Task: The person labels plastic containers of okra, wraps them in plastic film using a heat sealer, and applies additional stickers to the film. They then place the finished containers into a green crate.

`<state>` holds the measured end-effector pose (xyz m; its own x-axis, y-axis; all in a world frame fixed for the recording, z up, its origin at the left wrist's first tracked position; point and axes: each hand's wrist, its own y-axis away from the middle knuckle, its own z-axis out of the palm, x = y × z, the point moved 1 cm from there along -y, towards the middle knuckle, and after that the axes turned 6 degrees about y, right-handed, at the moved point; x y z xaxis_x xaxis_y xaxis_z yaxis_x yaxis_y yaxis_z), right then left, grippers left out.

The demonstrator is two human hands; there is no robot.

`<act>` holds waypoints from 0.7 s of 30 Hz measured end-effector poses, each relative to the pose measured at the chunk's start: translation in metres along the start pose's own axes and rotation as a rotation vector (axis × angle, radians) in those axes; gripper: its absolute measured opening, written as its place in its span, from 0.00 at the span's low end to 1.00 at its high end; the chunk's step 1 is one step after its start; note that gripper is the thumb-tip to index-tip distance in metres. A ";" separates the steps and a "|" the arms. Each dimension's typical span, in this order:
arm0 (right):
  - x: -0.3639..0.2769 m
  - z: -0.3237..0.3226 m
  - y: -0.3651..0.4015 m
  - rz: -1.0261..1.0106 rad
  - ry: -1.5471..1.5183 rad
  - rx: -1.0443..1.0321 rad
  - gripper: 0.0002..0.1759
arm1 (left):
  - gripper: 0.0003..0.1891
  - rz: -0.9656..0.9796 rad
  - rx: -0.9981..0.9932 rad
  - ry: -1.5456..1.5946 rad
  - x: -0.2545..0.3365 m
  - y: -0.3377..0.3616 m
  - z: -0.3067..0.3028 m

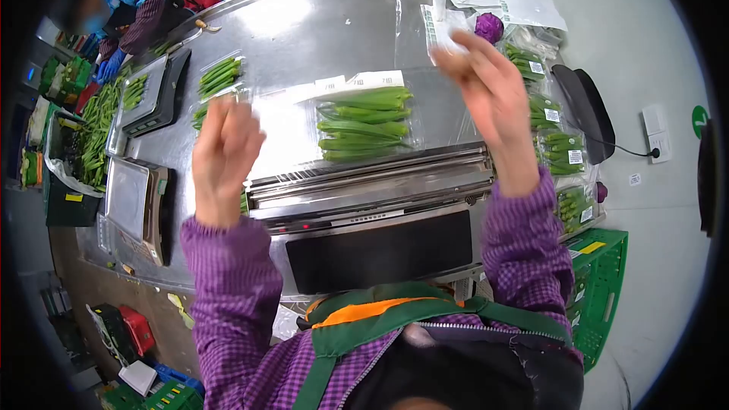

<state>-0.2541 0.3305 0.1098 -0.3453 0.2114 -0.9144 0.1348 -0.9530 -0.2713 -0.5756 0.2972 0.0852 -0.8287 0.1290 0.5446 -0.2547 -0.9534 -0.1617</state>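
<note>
My left hand (225,153) is raised over the steel table, its fingers curled closed and smeared by motion. Whether anything is between them is hidden. Behind it lies a clear pack of okra (220,77), partly covered by the hand. Higher on the right, my right hand (492,93) is held up with fingers stretched out, the tips blurred; I see nothing in it. Between the hands, a tray of okra (364,125) wrapped in clear film lies behind the wrapping machine (372,182). White labels (361,82) sit along its far edge.
Labelled okra packs (563,153) line the right edge near a purple cabbage (489,27) and papers (524,6). Two scales (137,201) stand left, near loose okra (99,133). A co-worker in blue gloves (112,66) is at upper left. A green crate (607,288) stands lower right.
</note>
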 end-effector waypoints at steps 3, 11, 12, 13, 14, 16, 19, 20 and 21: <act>0.072 -0.023 -0.053 -0.063 0.620 -0.076 0.19 | 0.15 0.342 0.261 -1.023 -0.036 -0.075 -0.058; 0.113 -0.040 -0.015 0.427 0.968 -0.146 0.25 | 0.18 -0.185 0.309 -1.067 -0.080 -0.048 -0.093; 0.118 -0.044 -0.003 0.605 0.711 -0.149 0.26 | 0.19 -0.289 0.375 -0.978 -0.081 -0.036 -0.076; 0.120 -0.046 0.009 0.770 0.447 -0.148 0.28 | 0.21 -0.395 0.439 -0.884 -0.083 -0.023 -0.063; 0.118 -0.046 0.018 0.708 0.540 -0.186 0.29 | 0.21 -0.406 0.425 -0.879 -0.084 -0.011 -0.058; 0.091 -0.042 0.045 0.775 0.477 -0.229 0.29 | 0.24 -0.504 0.390 -0.507 -0.084 0.016 -0.049; 0.058 -0.034 0.099 0.899 0.433 -0.364 0.27 | 0.28 -0.617 0.270 -0.545 -0.081 0.074 -0.009; 0.052 -0.032 0.119 1.009 0.420 -0.346 0.26 | 0.28 -0.655 0.256 -0.448 -0.087 0.095 -0.008; 0.051 -0.033 0.137 1.082 0.391 -0.404 0.26 | 0.27 -0.666 0.247 -0.442 -0.095 0.117 -0.014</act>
<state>-0.2223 0.2175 0.0162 0.4182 -0.5323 -0.7360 0.4826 -0.5563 0.6765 -0.5341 0.1773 0.0032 -0.2591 0.6166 0.7434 -0.4629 -0.7548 0.4647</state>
